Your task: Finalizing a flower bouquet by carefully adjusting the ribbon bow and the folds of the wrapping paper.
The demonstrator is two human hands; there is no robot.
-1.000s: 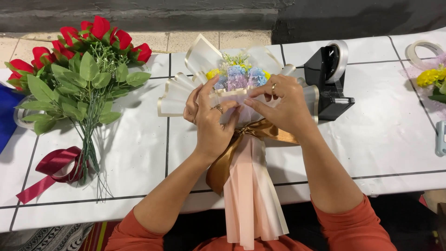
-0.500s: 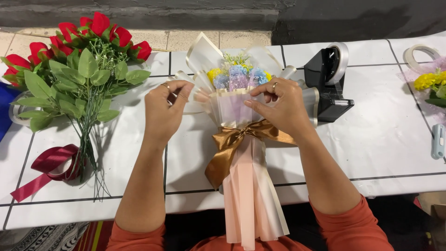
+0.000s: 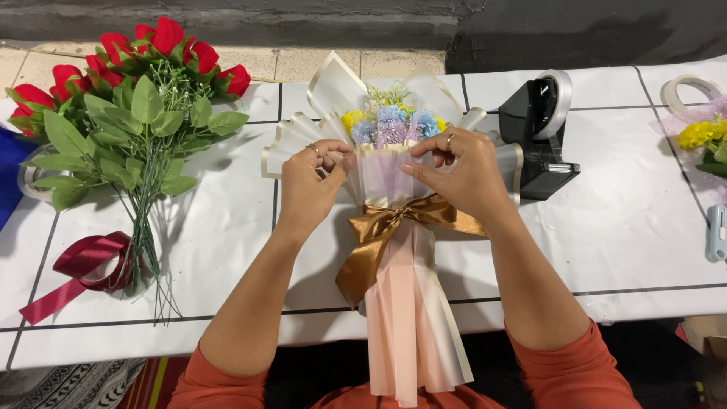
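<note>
A small bouquet [image 3: 394,125] of blue, purple and yellow flowers lies on the white table [image 3: 628,227], wrapped in translucent cream and pink paper [image 3: 405,318]. A golden-brown satin bow [image 3: 386,227] ties its middle. My left hand [image 3: 314,185] pinches the upper left edge of the wrapping paper. My right hand [image 3: 462,178] pinches the upper right edge of the same paper, just above the bow. Both hands wear a ring.
A bunch of red artificial roses [image 3: 125,98] with green leaves and wire stems lies at the left, with a dark red ribbon [image 3: 76,269] by its stems. A black tape dispenser [image 3: 538,140] stands right of the bouquet. A tape roll [image 3: 685,95] and yellow flowers [image 3: 700,136] sit far right.
My hands moved apart from the bouquet's middle, then came back to the top edge of the wrapping. The bow now shows fully and the paper is spread wider.
</note>
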